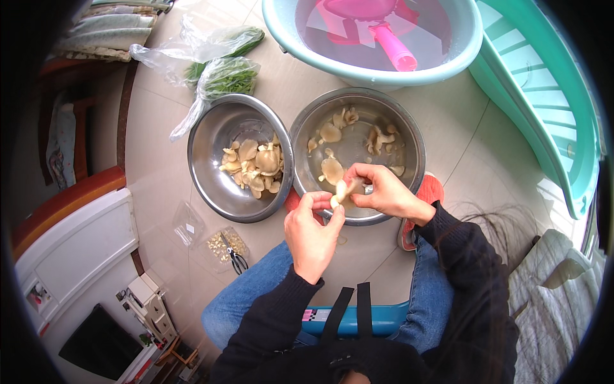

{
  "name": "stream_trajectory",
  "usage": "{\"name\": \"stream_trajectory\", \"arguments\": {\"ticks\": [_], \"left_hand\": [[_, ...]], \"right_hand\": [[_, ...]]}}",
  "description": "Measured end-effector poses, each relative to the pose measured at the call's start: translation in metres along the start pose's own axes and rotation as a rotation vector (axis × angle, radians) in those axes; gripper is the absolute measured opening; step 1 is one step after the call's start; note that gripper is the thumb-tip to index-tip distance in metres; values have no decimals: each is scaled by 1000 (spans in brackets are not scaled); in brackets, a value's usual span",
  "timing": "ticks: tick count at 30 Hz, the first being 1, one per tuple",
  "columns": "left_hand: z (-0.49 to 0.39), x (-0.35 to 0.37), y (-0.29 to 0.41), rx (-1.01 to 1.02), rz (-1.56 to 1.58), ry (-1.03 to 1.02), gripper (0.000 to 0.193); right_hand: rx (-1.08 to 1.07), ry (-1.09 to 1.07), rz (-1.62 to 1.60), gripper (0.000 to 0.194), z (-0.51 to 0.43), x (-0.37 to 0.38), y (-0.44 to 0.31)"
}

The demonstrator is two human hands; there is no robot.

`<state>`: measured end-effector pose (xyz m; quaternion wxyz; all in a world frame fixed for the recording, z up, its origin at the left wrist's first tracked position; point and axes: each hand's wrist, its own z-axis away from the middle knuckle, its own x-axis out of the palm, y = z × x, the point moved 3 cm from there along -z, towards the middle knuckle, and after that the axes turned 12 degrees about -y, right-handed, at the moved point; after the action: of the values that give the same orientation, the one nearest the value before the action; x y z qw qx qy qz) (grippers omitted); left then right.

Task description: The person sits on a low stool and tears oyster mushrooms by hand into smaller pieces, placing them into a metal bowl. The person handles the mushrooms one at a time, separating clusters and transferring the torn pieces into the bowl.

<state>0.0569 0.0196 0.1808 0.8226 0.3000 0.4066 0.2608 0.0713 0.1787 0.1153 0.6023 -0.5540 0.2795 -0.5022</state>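
Observation:
Both of my hands pinch an oyster mushroom (341, 191) over the near rim of a steel basin of water (419, 144). My right hand (383, 192) grips its upper part, and my left hand (312, 235) has thumb and fingertips at its pale stem end. Inside that basin, several oyster mushrooms (332, 170) lie in cloudy water. Touching it on the left is a second steel basin (204, 158), tilted a little, with a heap of oyster mushrooms (259, 163) towards its right side.
A large tub of water (273, 43) with a pink dipper (393, 48) stands beyond, beside a green plastic rack (518, 96). Bagged green vegetables (230, 77) lie at upper left. Scissors (235, 254) rest on a clear tray of trimmings (218, 246); an empty clear tray (187, 223) lies nearby.

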Motion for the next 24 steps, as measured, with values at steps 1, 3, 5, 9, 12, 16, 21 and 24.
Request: {"name": "stream_trajectory", "arguments": {"ticks": [1, 3, 5, 9, 12, 16, 21, 24], "left_hand": [[0, -1, 2, 14, -53, -1, 28], [1, -2, 5, 11, -122, 3, 29], [2, -3, 6, -24, -158, 7, 29], [2, -2, 7, 40, -135, 19, 26], [2, 0, 8, 103, -171, 5, 25], [4, 0, 6, 23, -98, -40, 23], [1, -4, 9, 62, -165, -14, 26], [0, -4, 9, 91, -96, 24, 29]], "right_hand": [[-28, -8, 24, 19, 0, -1, 5], [-35, 66, 244, 16, 1, -5, 19], [-8, 233, 625, 14, 1, -11, 37], [32, 324, 1415, 8, -7, -27, 79], [73, 102, 1538, 9, -7, -22, 106], [55, 216, 1431, 13, -1, -34, 101], [-265, 460, 1179, 17, 13, -31, 51], [-456, 539, 1097, 23, 24, -16, 21]]}}
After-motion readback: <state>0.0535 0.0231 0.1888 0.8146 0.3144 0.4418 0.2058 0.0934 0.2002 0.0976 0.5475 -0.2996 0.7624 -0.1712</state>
